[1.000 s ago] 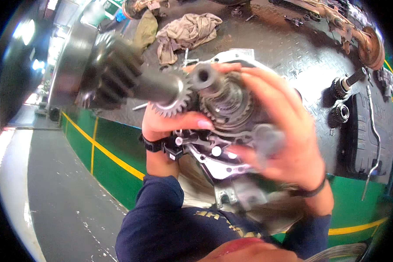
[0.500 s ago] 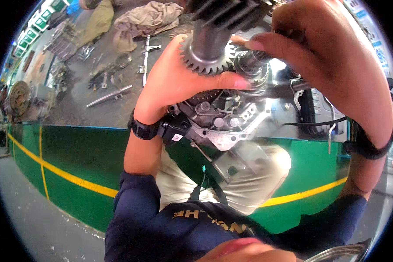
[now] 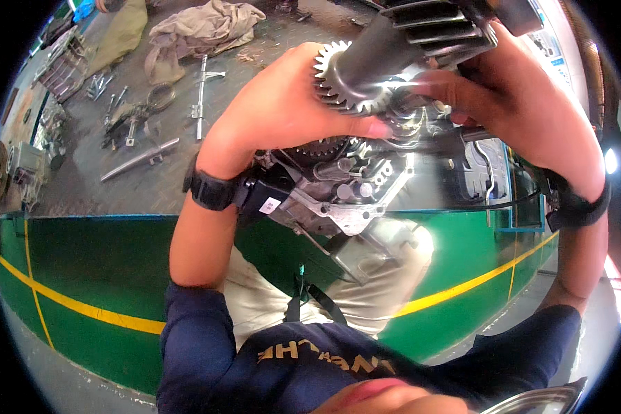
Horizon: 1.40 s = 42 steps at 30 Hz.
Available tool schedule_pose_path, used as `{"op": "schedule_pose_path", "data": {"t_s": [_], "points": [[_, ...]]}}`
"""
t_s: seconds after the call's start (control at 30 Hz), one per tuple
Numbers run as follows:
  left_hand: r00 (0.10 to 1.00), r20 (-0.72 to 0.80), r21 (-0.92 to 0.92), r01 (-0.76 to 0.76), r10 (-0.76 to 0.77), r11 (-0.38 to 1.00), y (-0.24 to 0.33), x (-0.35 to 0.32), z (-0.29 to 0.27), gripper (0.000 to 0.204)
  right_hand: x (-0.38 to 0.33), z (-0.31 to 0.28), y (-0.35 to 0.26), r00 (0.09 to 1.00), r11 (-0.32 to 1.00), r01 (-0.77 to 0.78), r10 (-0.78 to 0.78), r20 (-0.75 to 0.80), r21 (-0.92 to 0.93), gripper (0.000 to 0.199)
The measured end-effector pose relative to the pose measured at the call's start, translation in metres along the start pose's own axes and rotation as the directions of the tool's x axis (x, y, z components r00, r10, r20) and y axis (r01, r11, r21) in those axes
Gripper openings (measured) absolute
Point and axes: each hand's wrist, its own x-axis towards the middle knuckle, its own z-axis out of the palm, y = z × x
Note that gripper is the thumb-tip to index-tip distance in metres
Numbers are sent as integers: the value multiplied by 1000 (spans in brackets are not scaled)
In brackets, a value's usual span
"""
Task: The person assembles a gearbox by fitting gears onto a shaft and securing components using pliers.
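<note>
My left hand (image 3: 283,103) is closed around the lower part of a steel gear shaft (image 3: 369,62), its thumb stretched across the front below a small toothed gear (image 3: 332,79). The shaft leans to the upper right and ends in a large helical gear (image 3: 441,31). My right hand (image 3: 514,103) curls in from the right, just below that gear. Its fingers are bent around a part that the gear and glare hide. Under both hands sits an open metal transmission housing (image 3: 359,217) with more gears and round pins inside.
Left of my hands on the metal bench (image 3: 241,186) lie a silver rod (image 3: 139,160), a shift rod with forks (image 3: 201,96), bolts and a crumpled cloth (image 3: 200,31). A black case (image 3: 486,172) stands at the right. The green bench front (image 3: 103,255) faces my legs.
The view has shifted, so the bench things sit farther left. The gear shaft has tilted over to the right, and its helical gear now lies closer to my right hand.
</note>
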Motion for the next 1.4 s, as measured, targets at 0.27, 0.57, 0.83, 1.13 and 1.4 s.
{"op": "schedule_pose_path", "data": {"t_s": [0.27, 0.57, 0.83, 1.13, 1.4], "points": [[998, -63, 15, 3, -2, 1000, 9, 5, 7, 59, 11, -33, -27, 950, 975, 218, -219, 222, 27, 24], [997, -69, 116, 25, -17, 993, 0, 2, 3, 63, 26, -36, 7, 926, 969, 5, -98, 366, 246, 24], [993, 85, -21, 79, -77, 997, 16, 12, 3, 60, 21, -44, -1, 884, 906, 412, -373, 283, -95, 23], [940, 33, -25, 339, -338, 940, 19, 13, -3, 64, 24, -41, 2, 947, 967, 228, -192, 256, -118, 24], [938, 307, -4, 167, -158, 986, 12, 22, -32, 69, 51, -40, 30, 775, 810, 575, -495, 393, -115, 39]]}}
